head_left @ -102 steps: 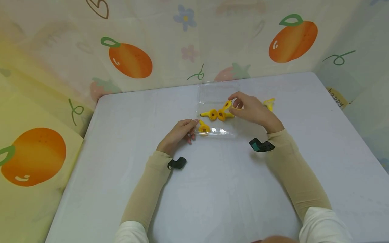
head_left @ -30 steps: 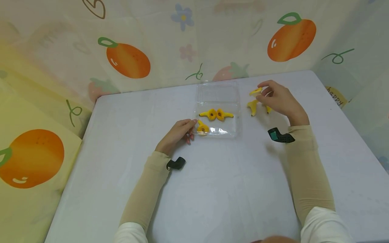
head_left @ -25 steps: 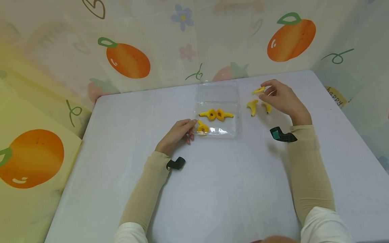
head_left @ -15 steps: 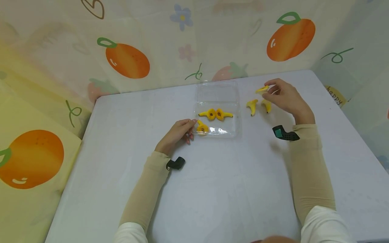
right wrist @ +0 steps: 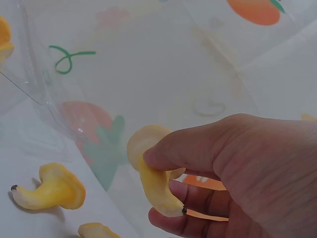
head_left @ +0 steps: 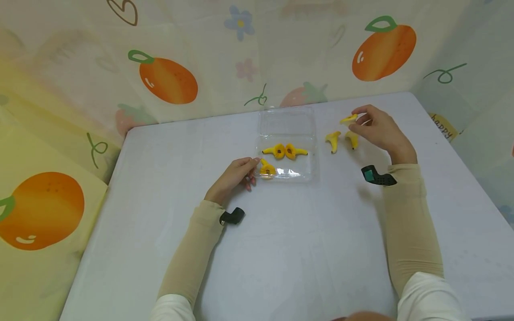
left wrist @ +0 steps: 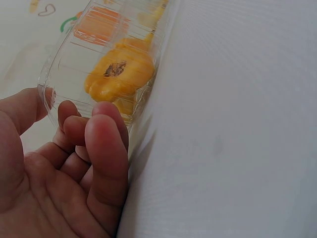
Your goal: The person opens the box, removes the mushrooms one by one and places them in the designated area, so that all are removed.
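Note:
My left hand pinches the left edge of an open clear plastic box, thumb on one side and fingers curled on the other. Inside the box lie three yellow mushrooms with dark centres: a left one, a right one and a front one, seen close in the left wrist view. My right hand holds another yellow mushroom between thumb and fingers, raised off the table, its curved stem hanging down. Below it, two mushrooms rest on the table: one to the left, another nearer the hand.
The box's clear lid lies folded back towards the rear wall. A white cloth covers the table. Fruit-printed curtains hang behind and on both sides. Dark wrist cameras sit on both sleeves.
My right hand has carried its mushroom from over the box to the right, above the loose ones. Lately it has drifted slightly further right. The left hand stays at the box edge.

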`<control>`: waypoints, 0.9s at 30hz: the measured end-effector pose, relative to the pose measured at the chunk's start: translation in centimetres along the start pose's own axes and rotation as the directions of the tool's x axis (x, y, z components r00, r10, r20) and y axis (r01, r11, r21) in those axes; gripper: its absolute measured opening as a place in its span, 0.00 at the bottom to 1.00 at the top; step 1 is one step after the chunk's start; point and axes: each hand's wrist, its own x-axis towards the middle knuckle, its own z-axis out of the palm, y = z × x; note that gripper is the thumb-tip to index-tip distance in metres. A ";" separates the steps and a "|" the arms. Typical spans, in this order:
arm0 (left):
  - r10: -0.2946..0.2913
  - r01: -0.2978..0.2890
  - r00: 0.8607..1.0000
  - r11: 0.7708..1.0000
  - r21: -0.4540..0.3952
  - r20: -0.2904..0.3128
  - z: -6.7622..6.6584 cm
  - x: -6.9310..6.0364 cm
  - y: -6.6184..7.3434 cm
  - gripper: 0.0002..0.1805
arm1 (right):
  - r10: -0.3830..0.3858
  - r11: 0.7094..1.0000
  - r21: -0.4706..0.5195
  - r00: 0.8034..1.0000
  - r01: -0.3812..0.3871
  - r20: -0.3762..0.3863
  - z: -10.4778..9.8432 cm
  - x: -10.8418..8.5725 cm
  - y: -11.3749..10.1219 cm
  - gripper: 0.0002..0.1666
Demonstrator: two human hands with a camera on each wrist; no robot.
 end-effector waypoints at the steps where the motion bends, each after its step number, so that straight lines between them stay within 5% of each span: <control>1: -0.001 0.001 1.000 1.000 0.000 0.000 0.0 0.0 0.0 0.24 | 0.001 1.000 -0.001 1.000 -0.001 -0.003 0.0 0.0 0.1 0.35; 27: 0.007 -0.007 1.000 1.000 -0.017 -0.003 0.1 0.0 0.1 0.23 | 0.011 1.000 0.016 0.996 -0.009 -0.085 -0.4 0.6 1.5 0.37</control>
